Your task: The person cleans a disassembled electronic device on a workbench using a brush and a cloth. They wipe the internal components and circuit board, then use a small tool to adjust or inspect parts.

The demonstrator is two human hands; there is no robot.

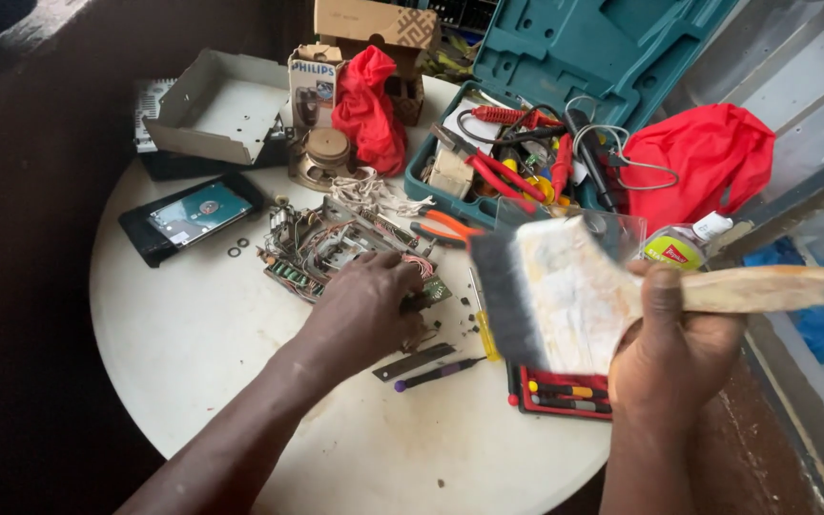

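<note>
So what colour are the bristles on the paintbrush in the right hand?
Dark grey to black, on the paintbrush in the right hand; head view.

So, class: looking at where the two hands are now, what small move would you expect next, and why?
Probably a sweep of the paintbrush down onto the circuit board. The right hand holds the brush raised, with its dark bristles pointing toward the board, while the left hand rests on the board's near edge as if steadying it on the white table.

Packages and labels along the far edge of the tabletop.
Small printed white carton beside brown cardboard box; green-yellow-red label on clear bottle, right.
</note>
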